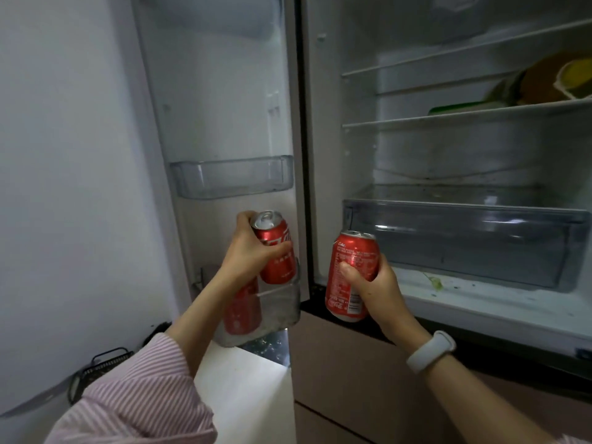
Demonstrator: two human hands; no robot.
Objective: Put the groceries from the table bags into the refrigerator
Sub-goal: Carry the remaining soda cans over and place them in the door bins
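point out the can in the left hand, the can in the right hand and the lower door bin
can in the left hand (278, 251): head view, red side.
can in the right hand (352, 277): head view, label side.
lower door bin (282, 310): head view, clear front wall.

1 can (242, 310) fills the lower door bin's (282, 310) left; right half free.

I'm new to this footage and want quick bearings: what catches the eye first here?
Two red cola cans, one in each hand: the left hand lowers its can into the bottom door bin, where another red can stands. The right hand holds its can before the open refrigerator.
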